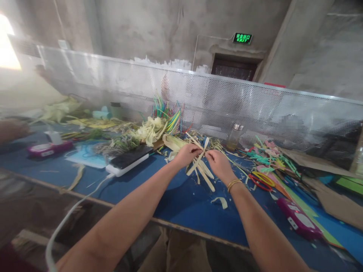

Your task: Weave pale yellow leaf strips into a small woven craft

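Observation:
A bundle of pale dried husk strips (203,166) fans out between my hands above the blue tabletop. My left hand (187,154) pinches the strips near their crossing point from the left. From the right, my right hand (218,162) closes its fingertips on the same crossing. Some strip ends point up past my fingers and others hang down toward the table. A small curled husk scrap (221,203) lies on the table just below. My fingertips partly hide the spot where the strips meet.
Left of my arms lie a phone on a white power bank (129,160), a blue mask (85,155) and a purple power strip (49,148). Husks (151,130) pile behind. On the right are scissors (262,180), another purple power strip (299,219) and a glass bottle (235,136). Another person's hand (14,130) is blurred far left.

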Available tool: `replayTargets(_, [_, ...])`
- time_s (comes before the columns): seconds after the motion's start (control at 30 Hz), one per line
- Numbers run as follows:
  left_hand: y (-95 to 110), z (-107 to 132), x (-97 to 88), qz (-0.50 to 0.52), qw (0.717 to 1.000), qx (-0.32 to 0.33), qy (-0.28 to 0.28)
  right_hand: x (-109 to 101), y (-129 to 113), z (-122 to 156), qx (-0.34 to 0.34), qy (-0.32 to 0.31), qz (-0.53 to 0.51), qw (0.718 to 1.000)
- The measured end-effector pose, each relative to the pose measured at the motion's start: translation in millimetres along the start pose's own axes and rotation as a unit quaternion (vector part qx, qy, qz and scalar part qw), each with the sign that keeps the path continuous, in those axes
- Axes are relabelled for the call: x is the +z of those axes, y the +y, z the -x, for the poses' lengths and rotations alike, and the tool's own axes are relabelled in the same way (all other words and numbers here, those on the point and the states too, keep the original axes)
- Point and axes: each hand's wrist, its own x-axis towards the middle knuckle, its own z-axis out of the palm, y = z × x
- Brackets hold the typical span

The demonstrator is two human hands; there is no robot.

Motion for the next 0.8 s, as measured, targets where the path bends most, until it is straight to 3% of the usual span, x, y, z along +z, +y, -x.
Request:
replayTargets(0.13, [3, 4, 6.7, 0.128, 0.988, -0.086, -0.015, -4, -3, 1, -0.011, 0.009, 0.122, 0.992])
replayTargets(0.2, [4, 6, 10.0, 0.157, 0.982, -0.099, -0.022, -4, -5, 2, -0.013, 0.006, 0.149, 0.989])
replayTargets(0.37, [8, 10, 9.6, 0.149, 0.985, -0.076, -0.032, 1, -12, 5, -0.009, -0.004, 0.161, 0.987])
replayTargets(0.6, [11, 6, -5.8, 0.048, 0.996, -0.035, -0.059, -1, -16, 6, -0.004, -0.012, 0.186, 0.982])
replayTargets(0.8, [4, 3, -10.4, 0.085, 0.99, -0.076, -0.086, -3, -17, 5, -0.018, -0.025, 0.173, 0.984])
